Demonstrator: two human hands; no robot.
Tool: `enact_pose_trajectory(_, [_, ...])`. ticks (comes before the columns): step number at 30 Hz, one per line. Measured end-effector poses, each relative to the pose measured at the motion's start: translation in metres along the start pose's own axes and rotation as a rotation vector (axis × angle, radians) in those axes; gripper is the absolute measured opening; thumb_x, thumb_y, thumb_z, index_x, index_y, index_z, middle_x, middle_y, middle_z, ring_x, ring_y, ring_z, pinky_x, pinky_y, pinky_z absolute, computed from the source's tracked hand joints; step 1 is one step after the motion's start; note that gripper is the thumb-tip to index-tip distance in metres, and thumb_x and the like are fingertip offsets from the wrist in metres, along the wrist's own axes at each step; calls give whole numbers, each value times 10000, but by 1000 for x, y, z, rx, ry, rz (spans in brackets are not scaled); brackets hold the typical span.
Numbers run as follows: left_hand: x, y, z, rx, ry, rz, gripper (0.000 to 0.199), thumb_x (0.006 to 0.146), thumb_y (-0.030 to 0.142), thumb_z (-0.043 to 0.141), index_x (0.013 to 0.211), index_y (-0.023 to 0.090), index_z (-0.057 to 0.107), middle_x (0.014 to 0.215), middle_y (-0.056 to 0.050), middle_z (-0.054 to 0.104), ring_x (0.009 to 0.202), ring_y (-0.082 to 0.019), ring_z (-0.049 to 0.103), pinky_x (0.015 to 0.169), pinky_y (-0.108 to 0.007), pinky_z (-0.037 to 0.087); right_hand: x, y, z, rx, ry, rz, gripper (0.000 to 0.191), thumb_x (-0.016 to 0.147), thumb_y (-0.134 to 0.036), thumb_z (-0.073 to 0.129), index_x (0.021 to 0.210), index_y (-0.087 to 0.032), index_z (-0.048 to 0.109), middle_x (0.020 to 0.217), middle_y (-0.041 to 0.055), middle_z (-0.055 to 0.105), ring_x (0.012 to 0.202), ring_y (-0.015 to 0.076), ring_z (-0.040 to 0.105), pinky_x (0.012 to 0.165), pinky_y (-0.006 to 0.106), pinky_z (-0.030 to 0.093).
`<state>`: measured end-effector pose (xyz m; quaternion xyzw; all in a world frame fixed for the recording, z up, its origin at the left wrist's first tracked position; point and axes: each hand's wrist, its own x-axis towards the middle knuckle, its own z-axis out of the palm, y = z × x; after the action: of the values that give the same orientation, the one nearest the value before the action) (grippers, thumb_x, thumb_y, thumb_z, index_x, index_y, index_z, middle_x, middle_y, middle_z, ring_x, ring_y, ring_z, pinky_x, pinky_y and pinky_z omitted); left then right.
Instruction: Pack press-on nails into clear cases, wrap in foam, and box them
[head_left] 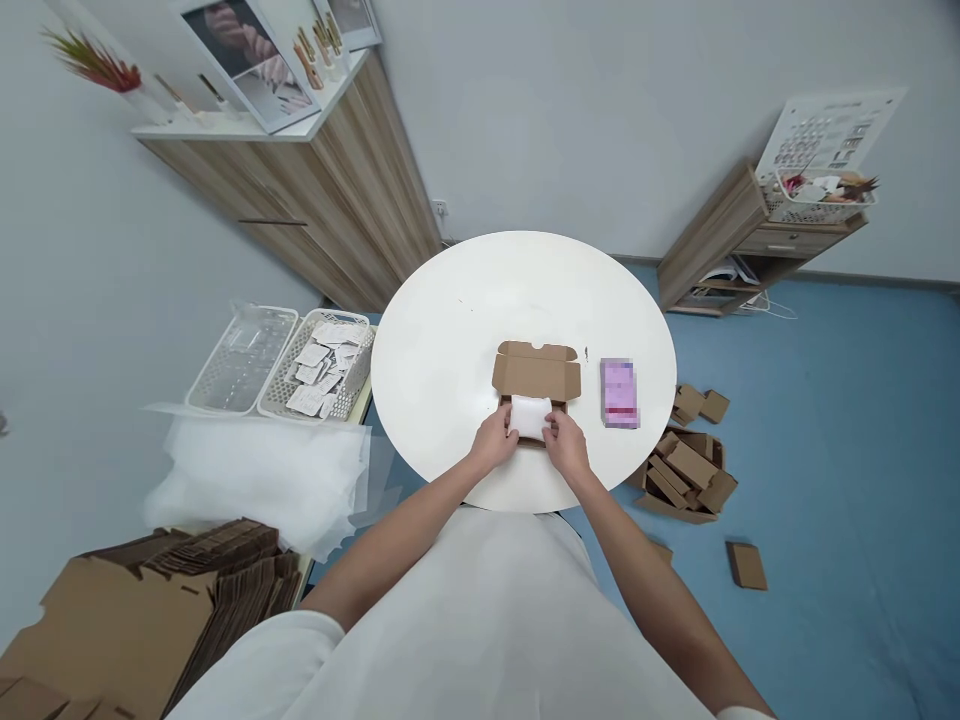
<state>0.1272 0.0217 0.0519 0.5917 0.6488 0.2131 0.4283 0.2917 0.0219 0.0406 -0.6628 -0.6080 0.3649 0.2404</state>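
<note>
Nearest, on this side of the white table (pixel 517 290), the left hand (pixel 493 440) and right hand (pixel 568 442) have their fingers bent in, almost closed, with hold of the two ends of a white packet (pixel 531 416). The packet sits at the open mouth of a brown cardboard box (pixel 537 374). It seems best to keep both ends level, press softly and tuck the edges in so nothing snags on the sides. The packet looks puffy, smooth and soft, a bit longer than tall; what is inside, I cannot tell. Just past it, the box's lid lies back, flat and plain, with small side flaps. Farther off, a wood-look cabinet (pixel 375 170) stands by the wall.
</note>
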Motion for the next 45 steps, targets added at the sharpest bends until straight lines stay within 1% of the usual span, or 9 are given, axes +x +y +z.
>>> enact_pose_trajectory(7, [2, 0, 11, 256, -138, 15, 604, 636, 108, 493, 1234, 129, 412, 1165, -155, 523, 1069, -290, 486, 851, -370, 395, 5, 14, 8, -172, -73, -28, 194, 727, -177, 473, 915, -195, 520, 907, 54, 558, 742, 164, 553, 656, 294, 417])
enact_pose_trajectory(13, [3, 4, 15, 518, -178, 27, 567, 617, 79, 488, 1174, 187, 468, 1083, -149, 561, 1081, -350, 420, 857, -508, 312, 6, 12, 15, -289, -151, -42, 220, 727, -160, 511, 946, -172, 533, 942, 103, 560, 827, 208, 558, 682, 306, 413])
enact_pose_trajectory(17, [2, 5, 12, 545, -156, 72, 534, 616, 86, 496, 1135, 211, 500, 1154, -145, 506, 1096, -350, 390, 862, -518, 291, 8, 5, 14, -319, -167, -37, 211, 718, -183, 541, 924, -143, 558, 1016, 147, 535, 861, 230, 559, 700, 327, 427])
enact_pose_trajectory(23, [12, -4, -13, 295, 47, 0, 563, 706, 243, 525, 1251, 237, 383, 1361, -111, 322, 1224, -327, 282, 955, -497, 244, 23, 13, -22, -71, 79, -127, 286, 776, -295, 467, 1034, -191, 536, 1089, 96, 521, 994, 218, 508, 824, 362, 420])
enact_pose_trajectory(26, [29, -9, -32, -72, 39, -179, 658, 764, 447, 494, 1323, 192, 260, 1363, -147, 325, 1172, -270, 399, 947, -402, 319, 42, 27, -45, 146, 175, 99, 502, 719, -464, 523, 1134, -186, 482, 1159, 117, 502, 1002, 237, 504, 820, 375, 430])
enact_pose_trajectory(29, [48, -10, -45, -412, -1, -341, 661, 809, 605, 294, 1314, 179, 270, 1336, -151, 377, 1113, -235, 477, 883, -352, 392, 61, 37, -57, 459, 41, 424, 589, 732, -611, 410, 1153, -203, 468, 1135, 102, 543, 864, 204, 560, 698, 331, 473])
enact_pose_trajectory(32, [60, -8, -47, -563, -29, -387, 714, 798, 659, 205, 1279, 148, 335, 1312, -155, 420, 1107, -230, 488, 852, -334, 420, 73, 37, -57, 627, -73, 555, 630, 734, -682, 309, 1122, -226, 503, 1126, 78, 569, 803, 182, 568, 630, 300, 471])
enact_pose_trajectory(38, [64, -2, -35, -631, -91, -326, 738, 788, 683, 143, 1204, 161, 459, 1210, -112, 542, 1134, -228, 474, 904, -345, 392, 81, 16, -42, 690, -203, 462, 632, 755, -705, 209, 1137, -306, 517, 1161, 19, 572, 973, 198, 544, 775, 343, 445])
enact_pose_trajectory(45, [63, -10, -38, -685, -138, -128, 712, 804, 658, 71, 1280, 240, 396, 1368, -38, 384, 1287, -218, 283, 1009, -374, 279, 82, 6, -47, 707, -283, 238, 640, 778, -690, 127, 1145, -341, 518, 1246, -18, 505, 1123, 189, 452, 922, 368, 372])
